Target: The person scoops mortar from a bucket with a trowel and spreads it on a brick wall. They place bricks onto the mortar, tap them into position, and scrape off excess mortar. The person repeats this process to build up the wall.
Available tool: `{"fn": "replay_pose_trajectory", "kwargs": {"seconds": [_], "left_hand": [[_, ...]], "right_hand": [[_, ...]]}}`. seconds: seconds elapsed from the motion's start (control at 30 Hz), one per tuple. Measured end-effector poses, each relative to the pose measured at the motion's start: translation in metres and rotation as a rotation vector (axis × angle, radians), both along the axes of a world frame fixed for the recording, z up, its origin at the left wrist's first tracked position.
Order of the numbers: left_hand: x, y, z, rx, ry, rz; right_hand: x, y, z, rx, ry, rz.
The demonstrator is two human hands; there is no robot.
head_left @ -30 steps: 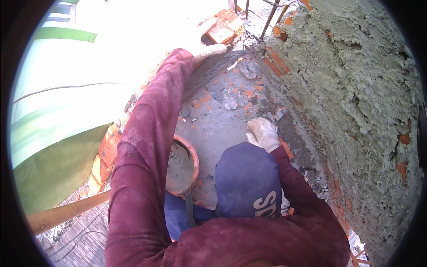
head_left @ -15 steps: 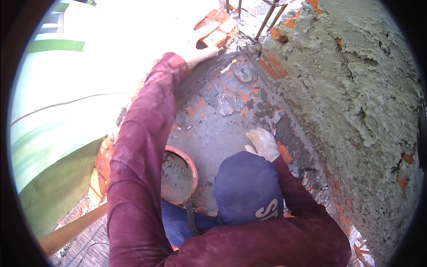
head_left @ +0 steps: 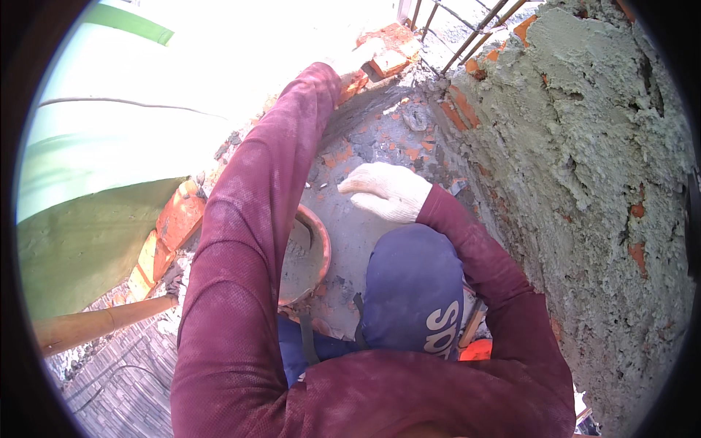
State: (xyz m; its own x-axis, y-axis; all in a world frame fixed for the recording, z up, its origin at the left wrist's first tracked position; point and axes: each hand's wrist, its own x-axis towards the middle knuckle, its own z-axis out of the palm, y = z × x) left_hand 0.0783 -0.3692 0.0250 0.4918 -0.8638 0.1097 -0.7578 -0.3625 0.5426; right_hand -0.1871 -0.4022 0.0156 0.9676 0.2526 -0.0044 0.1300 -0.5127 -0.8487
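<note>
My left arm reaches far up to the top of the low brick wall. Its gloved hand (head_left: 354, 58), almost lost in glare, lies with its fingers over the edge of an orange brick (head_left: 392, 64). My right hand (head_left: 385, 191), in a white knitted glove, hovers over the mortar-covered floor (head_left: 358, 241) just beyond my bent knee (head_left: 415, 281). Its fingers are stretched out, and nothing shows in them. A reddish round bucket (head_left: 326, 252) with grey mortar inside stands between my left arm and the knee, partly hidden by the sleeve.
A rough mortar-coated wall (head_left: 584, 168) rises on the right. Steel bars (head_left: 475, 36) stick up at the far corner. Broken brick pieces (head_left: 339, 155) litter the floor. Stacked bricks (head_left: 179, 219) and a wooden pole (head_left: 109, 325) are at the left, beside a green wall (head_left: 80, 248).
My right hand has moved left and farther out from the floor's right side, coming above the middle. The whole view has shifted; my left hand stays at the brick.
</note>
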Motion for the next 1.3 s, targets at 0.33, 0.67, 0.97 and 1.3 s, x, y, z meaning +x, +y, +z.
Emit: {"fn": "replay_pose_trajectory", "kwargs": {"seconds": [0.33, 0.67, 0.97, 1.3], "left_hand": [[-0.017, 0.247, 0.067, -0.299, 0.346, 0.154], [-0.013, 0.397, 0.016, -0.235, -0.079, 0.435], [-0.026, 0.388, 0.03, -0.049, -0.332, 0.372], [-0.011, 0.341, -0.007, 0.096, -0.596, 0.463]], "right_hand": [[0.047, 0.138, 0.074, -0.714, 0.267, 0.568], [0.09, 0.21, 0.075, -1.212, -0.734, 0.299], [0.042, 0.208, 0.13, -1.66, -0.058, 0.302], [-0.104, 0.037, 0.156, -0.087, 0.832, -0.935]]}}
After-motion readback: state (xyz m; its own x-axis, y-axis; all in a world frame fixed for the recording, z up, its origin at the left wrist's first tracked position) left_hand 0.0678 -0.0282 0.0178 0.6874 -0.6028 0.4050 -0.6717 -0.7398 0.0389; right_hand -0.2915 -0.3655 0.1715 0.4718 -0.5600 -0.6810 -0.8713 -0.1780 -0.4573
